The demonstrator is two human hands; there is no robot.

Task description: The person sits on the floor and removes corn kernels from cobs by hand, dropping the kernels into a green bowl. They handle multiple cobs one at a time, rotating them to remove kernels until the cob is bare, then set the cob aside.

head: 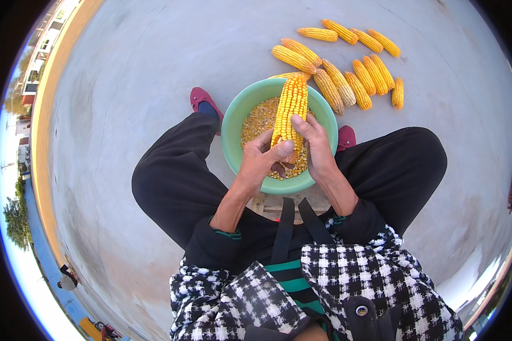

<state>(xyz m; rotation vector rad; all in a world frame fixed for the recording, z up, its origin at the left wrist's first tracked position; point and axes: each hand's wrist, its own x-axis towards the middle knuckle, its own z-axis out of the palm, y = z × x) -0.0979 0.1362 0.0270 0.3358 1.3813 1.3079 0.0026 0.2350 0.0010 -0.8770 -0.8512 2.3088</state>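
Both of my hands hold one yellow ear of corn (pixel 291 111) over a green plastic basin (pixel 231 128). My left hand (pixel 261 157) grips its lower end, the thumb pressed on the kernels near the base, where a small gap in the rows shows. My right hand (pixel 318 145) wraps the ear's right side, its thumb on the kernels at mid-length. Loose corn kernels (pixel 258 119) lie in the basin beneath. The ear and my hands hide part of them. Some of my fingers are hidden behind the ear.
Several ears of corn (pixel 369 74) lie on the concrete floor (pixel 153 64) beyond the basin and to its right, one partly behind the rim. My bent legs flank the basin. A slatted wooden piece (pixel 273 203) shows below it. A person (pixel 67 281) is far off at the left edge.
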